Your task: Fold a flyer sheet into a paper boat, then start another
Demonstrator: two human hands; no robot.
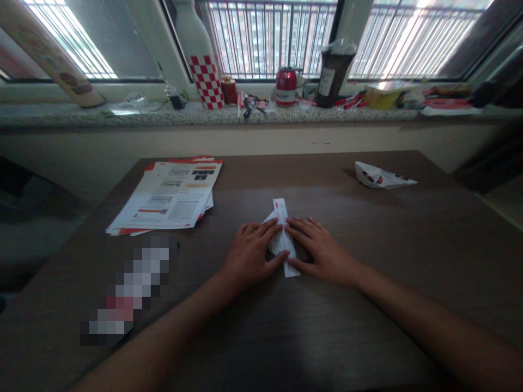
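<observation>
A folded sheet of paper [280, 209] lies on the table between my hands, with a long narrow strip along its right side and a slanted flap at its left. My left hand [254, 251] rests on it from the left, fingers stretched out over the flap and strip, thumb on the lower part. From the right, my right hand [321, 247] touches the strip's edge with its fingertips and thumb, fingers spread. Parts of the paper are hidden under the fingers. Farther back on the right sits a folded paper boat [382, 177] with printed patches.
A stack of printed sheets [171, 196] lies at the back left of the brown table [253, 332]. A blurred-out object [131, 291] lies beside my left forearm. Along the windowsill [155, 117] stand a checkered bottle [206, 81], a red can [285, 87] and a dark drink cup [333, 76].
</observation>
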